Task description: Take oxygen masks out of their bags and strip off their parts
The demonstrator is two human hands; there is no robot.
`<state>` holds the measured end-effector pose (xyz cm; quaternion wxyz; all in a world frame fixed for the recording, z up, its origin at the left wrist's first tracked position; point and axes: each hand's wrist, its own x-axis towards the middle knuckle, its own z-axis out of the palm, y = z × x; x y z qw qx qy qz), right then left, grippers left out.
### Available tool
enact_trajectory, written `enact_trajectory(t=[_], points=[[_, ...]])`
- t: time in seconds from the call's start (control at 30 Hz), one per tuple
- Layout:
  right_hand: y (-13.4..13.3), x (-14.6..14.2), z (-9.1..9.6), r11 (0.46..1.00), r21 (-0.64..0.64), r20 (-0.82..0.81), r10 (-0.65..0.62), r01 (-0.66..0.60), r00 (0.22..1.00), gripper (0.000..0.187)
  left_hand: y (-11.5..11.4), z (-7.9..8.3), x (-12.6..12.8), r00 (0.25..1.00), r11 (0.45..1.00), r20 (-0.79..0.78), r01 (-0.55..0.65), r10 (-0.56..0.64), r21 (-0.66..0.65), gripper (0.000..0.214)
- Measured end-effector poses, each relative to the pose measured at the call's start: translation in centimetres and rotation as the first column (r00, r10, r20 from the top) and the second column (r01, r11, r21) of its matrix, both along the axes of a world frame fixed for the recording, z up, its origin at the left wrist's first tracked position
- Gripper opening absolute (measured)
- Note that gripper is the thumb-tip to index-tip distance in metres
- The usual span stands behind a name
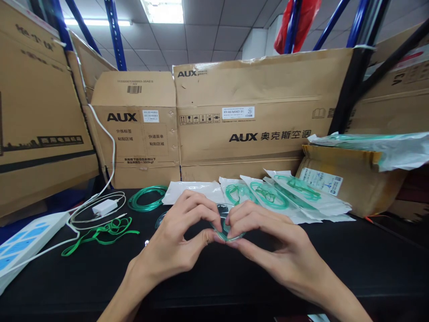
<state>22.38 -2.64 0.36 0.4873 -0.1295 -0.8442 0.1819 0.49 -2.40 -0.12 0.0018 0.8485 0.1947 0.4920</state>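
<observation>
Both hands meet in the middle, above the black table, around a clear green-tinted plastic piece with a curved rim (228, 238). My left hand (182, 230) pinches its left side between thumb and fingers. On the opposite side, my right hand (268, 228) grips the rim the same way, fingertips close to those of the left. Much of the piece is hidden behind the fingers. Another clear plastic edge (160, 219) shows just behind my left hand. Farther back lies a coil of green tubing (147, 199), and to the left a tangled green strap (105, 231).
Clear-fronted packs (268, 195) with green tubing lie at the back right, beside an opened brown carton (351, 179) with another pack (372, 141) on top. At left are a power strip (30, 243) and a white adapter (105, 207) with cable. Large cardboard boxes (208, 156) wall the back.
</observation>
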Motion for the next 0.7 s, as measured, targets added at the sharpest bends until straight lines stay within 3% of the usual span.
enact_trajectory(t=[0.13, 0.3, 0.7], points=[[-0.08, 0.24, -0.01, 0.999, -0.033, 0.018, -0.006, 0.007, 1.0, 0.013, -0.01, -0.17, 0.19, 1.0, 1.0, -0.001, 0.004, -0.004, 0.013, 0.017], [0.0, 0.34, 0.09, 0.999, -0.044, 0.032, 0.017, -0.015, 0.999, 0.016, 0.12, -0.51, 0.49, 0.991, 0.99, 0.028, 0.134, -0.133, -0.046, 0.021], [0.01, 0.25, 0.13, 0.991, -0.098, 0.034, 0.091, -0.087, 0.995, 0.021, 0.5, -0.45, 0.21, 0.985, 0.971, 0.005, 0.172, -0.173, -0.169, 0.016]])
